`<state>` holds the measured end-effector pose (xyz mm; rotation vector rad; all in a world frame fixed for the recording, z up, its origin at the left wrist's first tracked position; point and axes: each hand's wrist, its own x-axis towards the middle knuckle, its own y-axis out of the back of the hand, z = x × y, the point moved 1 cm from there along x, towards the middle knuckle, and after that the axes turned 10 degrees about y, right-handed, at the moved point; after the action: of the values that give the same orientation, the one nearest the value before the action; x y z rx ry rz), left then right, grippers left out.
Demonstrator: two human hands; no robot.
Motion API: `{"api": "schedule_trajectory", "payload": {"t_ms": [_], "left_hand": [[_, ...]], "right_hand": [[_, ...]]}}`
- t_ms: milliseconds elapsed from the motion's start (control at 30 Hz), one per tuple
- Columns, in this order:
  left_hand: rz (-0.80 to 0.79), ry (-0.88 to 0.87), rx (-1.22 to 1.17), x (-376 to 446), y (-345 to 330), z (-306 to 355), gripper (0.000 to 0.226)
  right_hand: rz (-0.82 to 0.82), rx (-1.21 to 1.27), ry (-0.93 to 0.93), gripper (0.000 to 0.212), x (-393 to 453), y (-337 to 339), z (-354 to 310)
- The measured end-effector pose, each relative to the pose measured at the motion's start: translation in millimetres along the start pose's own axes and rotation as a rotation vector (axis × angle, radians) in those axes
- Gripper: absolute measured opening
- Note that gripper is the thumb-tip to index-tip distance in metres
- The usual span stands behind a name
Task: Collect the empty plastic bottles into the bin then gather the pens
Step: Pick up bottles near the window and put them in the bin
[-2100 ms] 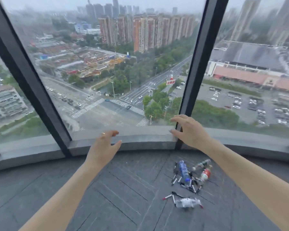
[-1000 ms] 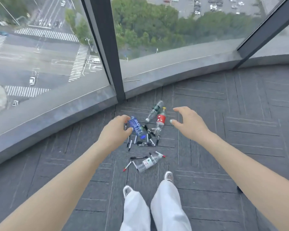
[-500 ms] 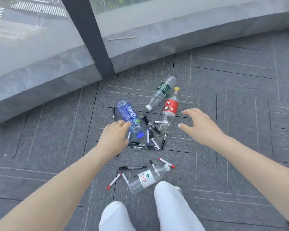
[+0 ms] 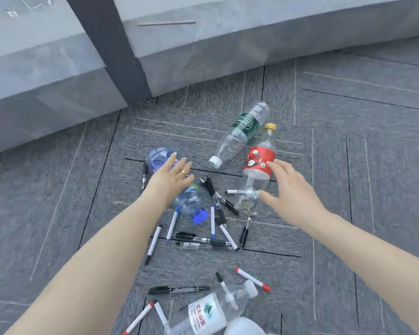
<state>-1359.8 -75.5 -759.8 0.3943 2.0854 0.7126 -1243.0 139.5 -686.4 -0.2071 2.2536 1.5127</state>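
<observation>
Several empty plastic bottles lie on the grey carpet among scattered pens (image 4: 212,222). My left hand (image 4: 171,181) hovers over the blue bottle (image 4: 188,203), fingers straight and spread, covering its middle. My right hand (image 4: 289,194) is spread wide beside the red-labelled bottle (image 4: 259,163), fingertips at its label and thumb near its clear lower part, not closed round it. A green-labelled bottle (image 4: 243,130) lies beyond them. A white-labelled bottle (image 4: 209,315) lies at the bottom edge over some pens. No bin is in view.
A grey stone sill (image 4: 228,39) runs along the window at the top, split by a dark window post (image 4: 114,49). Carpet tiles (image 4: 373,165) spread to the right and left of the pile. My white trouser leg (image 4: 243,327) shows at the bottom.
The view tilted down from the window to the floor and closed in on the pile. Both hands dropped towards the bottles; my left hand's fingers straightened over the blue bottle, my right reached the red-labelled one.
</observation>
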Motion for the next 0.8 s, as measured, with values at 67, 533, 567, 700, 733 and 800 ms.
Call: {"api": "schedule_trajectory", "payload": {"t_ms": [67, 533, 567, 700, 733, 800], "left_hand": [[0.077, -0.028, -0.068, -2.6, 1.5, -1.8, 0.055], [0.171, 0.552, -1.697, -108.7, -36.4, -4.2, 0.056], [0.153, 0.601, -1.820, -113.2, -34.9, -5.6, 0.051], [0.153, 0.701, -2.042, -140.0, -22.9, -13.2, 0.039], [0.162, 0.709, -2.059, -150.7, -17.0, -15.9, 0.040], [0.145, 0.721, -2.101, -179.1, -0.1, -21.2, 0.043]], "right_hand": [[0.063, 0.040, -0.021, 0.078, 10.1, -6.6, -5.0], [0.249, 0.666, -0.815, 0.122, 98.5, -70.7, 4.5], [0.261, 0.742, -0.850, 0.119, 96.7, -72.9, 4.5], [0.367, 0.914, -0.908, 0.088, 74.9, -57.3, -3.9], [0.387, 0.939, -0.897, 0.085, 65.9, -47.4, -8.4], [0.402, 0.944, -0.838, 0.080, 43.0, -19.9, -24.7]]}}
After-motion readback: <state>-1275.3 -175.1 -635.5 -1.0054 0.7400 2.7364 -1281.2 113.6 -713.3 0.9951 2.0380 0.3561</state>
